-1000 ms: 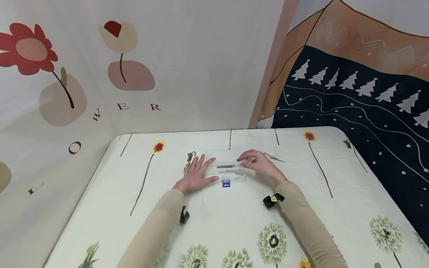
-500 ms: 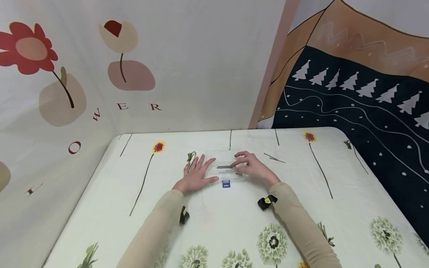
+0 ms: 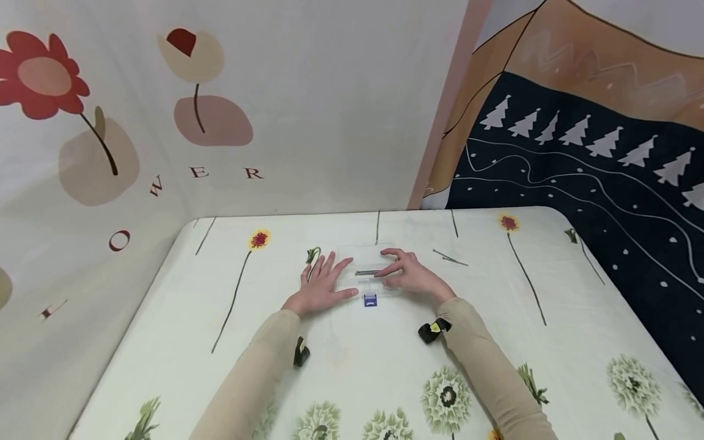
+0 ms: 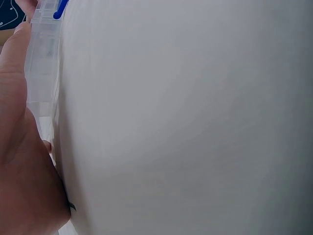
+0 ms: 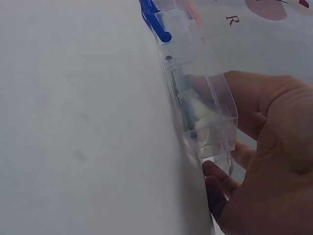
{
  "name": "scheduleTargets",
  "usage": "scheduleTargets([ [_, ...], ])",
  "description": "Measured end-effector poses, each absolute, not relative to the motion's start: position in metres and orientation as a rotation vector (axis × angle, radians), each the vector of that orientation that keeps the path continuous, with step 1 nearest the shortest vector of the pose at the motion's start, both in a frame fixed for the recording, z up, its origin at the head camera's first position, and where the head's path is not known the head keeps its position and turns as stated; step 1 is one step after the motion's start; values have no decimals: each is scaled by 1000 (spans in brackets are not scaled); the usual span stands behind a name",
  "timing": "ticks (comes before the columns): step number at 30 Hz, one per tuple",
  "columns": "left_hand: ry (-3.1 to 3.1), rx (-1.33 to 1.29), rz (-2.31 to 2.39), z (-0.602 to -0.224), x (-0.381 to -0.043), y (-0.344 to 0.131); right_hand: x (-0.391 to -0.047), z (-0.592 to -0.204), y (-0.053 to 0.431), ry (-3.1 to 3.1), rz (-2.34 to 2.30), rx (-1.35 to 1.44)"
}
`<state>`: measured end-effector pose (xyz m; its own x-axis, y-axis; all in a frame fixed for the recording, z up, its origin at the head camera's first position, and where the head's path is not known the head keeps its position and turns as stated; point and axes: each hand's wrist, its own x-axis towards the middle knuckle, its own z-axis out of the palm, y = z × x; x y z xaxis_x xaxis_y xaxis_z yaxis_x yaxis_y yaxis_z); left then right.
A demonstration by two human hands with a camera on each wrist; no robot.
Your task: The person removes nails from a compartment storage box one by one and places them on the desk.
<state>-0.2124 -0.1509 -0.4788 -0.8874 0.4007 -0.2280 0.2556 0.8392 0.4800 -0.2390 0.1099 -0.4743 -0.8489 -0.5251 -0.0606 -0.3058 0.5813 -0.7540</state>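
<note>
A clear plastic compartment box (image 3: 352, 281) with a blue latch (image 3: 370, 300) sits in the middle of the table. Slim metal rods, like nails or screws (image 3: 364, 272), lie inside it. The left hand (image 3: 321, 292) spreads straight fingers at the box's left side, thumb near the front corner. Over the right part bends the right hand (image 3: 412, 280), its fingertips in or just above the compartments. Through the wall in the right wrist view, a dark metal rod (image 5: 182, 100) shows close to those fingers (image 5: 230, 90). Whether they pinch anything is hidden.
A white flower-printed cloth (image 3: 341, 366) covers the table. To the right of the box are thin crossed grey-green lines (image 3: 451, 258); I cannot tell if they are printed. Behind hang a pale curtain (image 3: 330, 122) and a dark tree-patterned one (image 3: 550, 165).
The right hand has shifted left and slightly toward the person, from the box's right edge to over its compartments. The left hand and the box stay in place.
</note>
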Motion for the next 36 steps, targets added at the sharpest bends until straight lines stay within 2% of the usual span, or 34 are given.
scheduleTargets([
  [36,2696,507,653,-481,-213,-151,-238,-478,107,2495,-1425,-525],
])
